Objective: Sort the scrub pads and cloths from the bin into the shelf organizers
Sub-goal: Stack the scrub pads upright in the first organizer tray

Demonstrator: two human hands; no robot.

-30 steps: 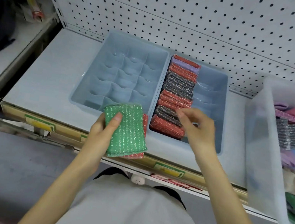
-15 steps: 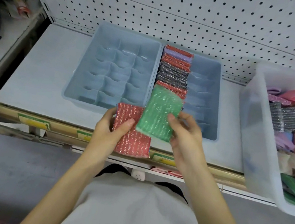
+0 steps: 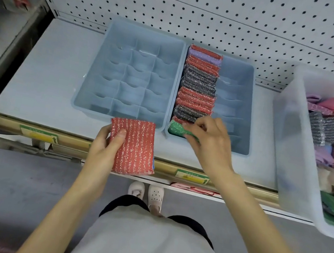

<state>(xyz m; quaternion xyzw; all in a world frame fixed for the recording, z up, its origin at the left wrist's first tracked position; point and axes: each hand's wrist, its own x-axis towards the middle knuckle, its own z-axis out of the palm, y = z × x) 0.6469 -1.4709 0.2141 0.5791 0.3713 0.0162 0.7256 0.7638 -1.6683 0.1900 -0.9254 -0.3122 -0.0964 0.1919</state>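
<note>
Wearing a plain light grey top (image 3: pixel 152 245). Wearing black bottoms (image 3: pixel 189 226) under it, peeking out only at the edge. Wearing white clog shoes (image 3: pixel 155 195), the right one having small round holes on top. Showing bare arms (image 3: pixel 60 203).
</note>
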